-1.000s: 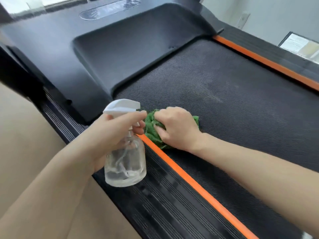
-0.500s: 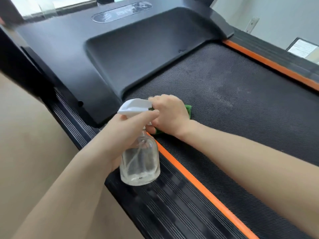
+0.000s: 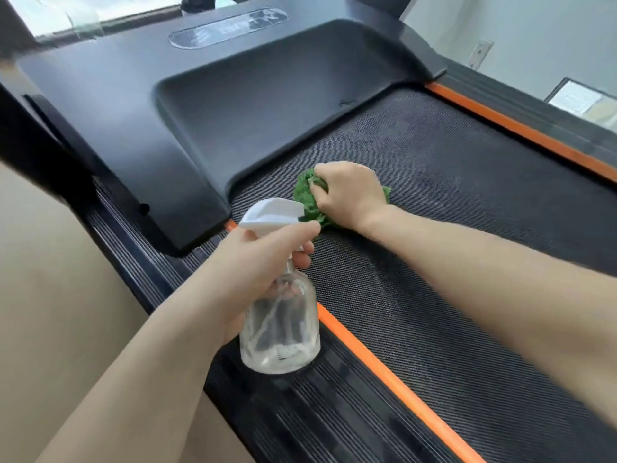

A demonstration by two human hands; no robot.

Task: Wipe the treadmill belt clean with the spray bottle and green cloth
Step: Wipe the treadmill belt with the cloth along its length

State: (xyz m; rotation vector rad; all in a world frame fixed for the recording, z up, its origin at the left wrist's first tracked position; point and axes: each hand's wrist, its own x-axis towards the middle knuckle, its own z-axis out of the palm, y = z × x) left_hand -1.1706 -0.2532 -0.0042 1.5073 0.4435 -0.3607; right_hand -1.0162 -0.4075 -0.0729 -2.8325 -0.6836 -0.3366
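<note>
The right hand [image 3: 350, 195] has its fingers curled down over the bunched green cloth [image 3: 309, 198], pressing it onto the treadmill belt [image 3: 467, 202] close to the front cover [image 3: 207, 128]. The left hand [image 3: 257, 259] is wrapped round the neck of the spray bottle [image 3: 278, 315], forefinger laid across the white trigger head, the nozzle pointing toward the cloth. The clear bottle hangs over the ribbed side rail [image 3: 300, 412], just outside the orange strip [image 3: 384, 372], and looks nearly empty.

From where I stand, the risk is a squeeze from this angle: the nozzle sits so near the wiping hand that the spray would likely wet the knuckles and cloth instead of the belt. The cloth is also wadded small, so it could miss patches or snag under the cover's lip.

Against half a second ago, the cloth and right hand have slid rightward onto the belt, away from the orange strip, and more green shows. The bottle keeps the same grip, with a wider gap between the hands.
</note>
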